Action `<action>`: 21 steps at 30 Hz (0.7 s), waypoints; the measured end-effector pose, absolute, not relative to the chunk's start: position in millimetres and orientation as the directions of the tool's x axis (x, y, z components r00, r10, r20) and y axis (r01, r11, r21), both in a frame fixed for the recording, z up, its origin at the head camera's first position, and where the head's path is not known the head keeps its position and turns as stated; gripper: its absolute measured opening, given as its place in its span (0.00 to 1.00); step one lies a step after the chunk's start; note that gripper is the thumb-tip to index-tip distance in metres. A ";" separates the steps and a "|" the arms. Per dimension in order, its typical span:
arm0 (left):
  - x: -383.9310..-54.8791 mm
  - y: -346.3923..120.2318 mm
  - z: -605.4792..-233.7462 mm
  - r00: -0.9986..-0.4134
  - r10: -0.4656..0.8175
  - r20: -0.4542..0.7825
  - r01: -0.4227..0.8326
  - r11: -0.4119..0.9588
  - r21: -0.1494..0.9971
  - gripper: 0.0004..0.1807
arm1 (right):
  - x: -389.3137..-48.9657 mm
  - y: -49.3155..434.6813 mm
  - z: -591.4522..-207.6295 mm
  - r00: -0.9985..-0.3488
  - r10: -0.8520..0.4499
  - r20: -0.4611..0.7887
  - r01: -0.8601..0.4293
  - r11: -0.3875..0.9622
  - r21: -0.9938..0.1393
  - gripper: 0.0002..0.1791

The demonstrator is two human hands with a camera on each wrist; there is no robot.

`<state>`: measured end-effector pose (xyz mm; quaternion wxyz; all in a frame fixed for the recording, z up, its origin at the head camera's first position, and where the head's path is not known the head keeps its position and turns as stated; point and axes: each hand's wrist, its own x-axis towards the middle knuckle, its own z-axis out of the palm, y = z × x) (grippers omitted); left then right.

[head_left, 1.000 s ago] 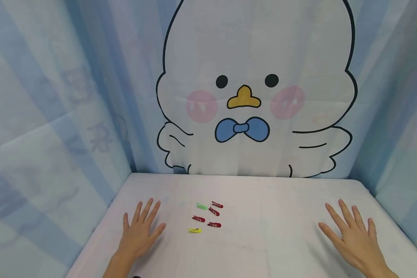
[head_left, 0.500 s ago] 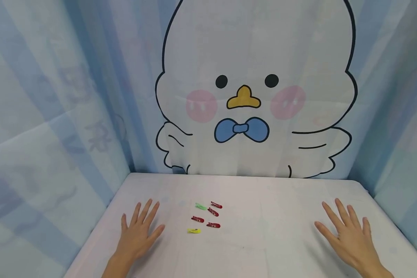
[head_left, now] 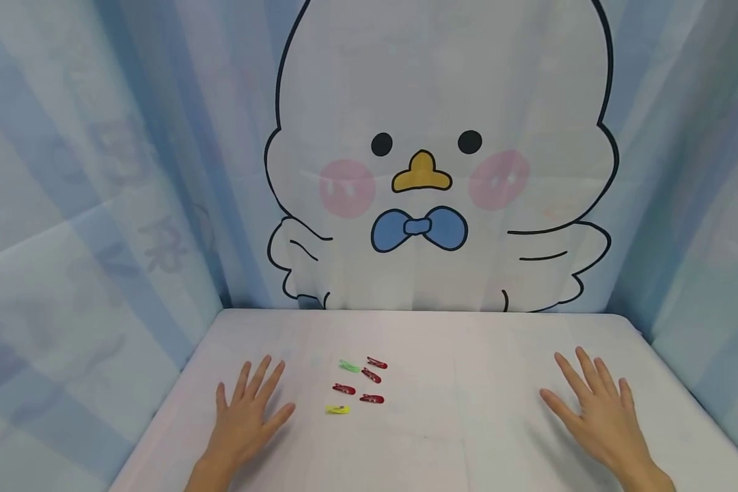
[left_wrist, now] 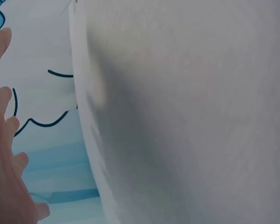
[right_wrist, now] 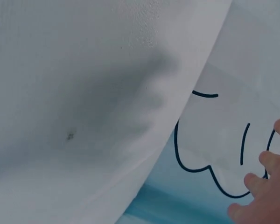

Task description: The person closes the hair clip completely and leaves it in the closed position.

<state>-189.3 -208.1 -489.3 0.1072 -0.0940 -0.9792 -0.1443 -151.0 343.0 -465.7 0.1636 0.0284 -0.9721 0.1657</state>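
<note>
Six small clips lie on the white table, and I place everything by the yellow clip, the nearest of them to the person. Just beyond it is one red clip; a second red clip sits to its right. Farther behind it comes the green clip, and behind and to its right a third red clip and a fourth red clip. The person's left hand, fingers spread, is left of the yellow clip, apart from it; the right hand, likewise spread, is well to its right. Far behind it hangs a pale curtain printed with a bird in a blue bow tie.
</note>
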 end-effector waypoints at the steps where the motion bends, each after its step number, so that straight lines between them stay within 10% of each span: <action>1: -189.5 -206.8 -490.1 -0.959 0.153 0.237 0.215 0.940 0.265 0.42 | -151.4 341.5 -466.3 -0.943 -0.001 0.331 -0.111 0.943 -0.313 0.43; 21: -194.9 -184.6 -495.9 -0.949 0.190 0.251 0.260 0.923 0.285 0.41 | -165.6 307.1 -465.1 -0.935 -0.014 0.355 -0.142 0.930 -0.339 0.43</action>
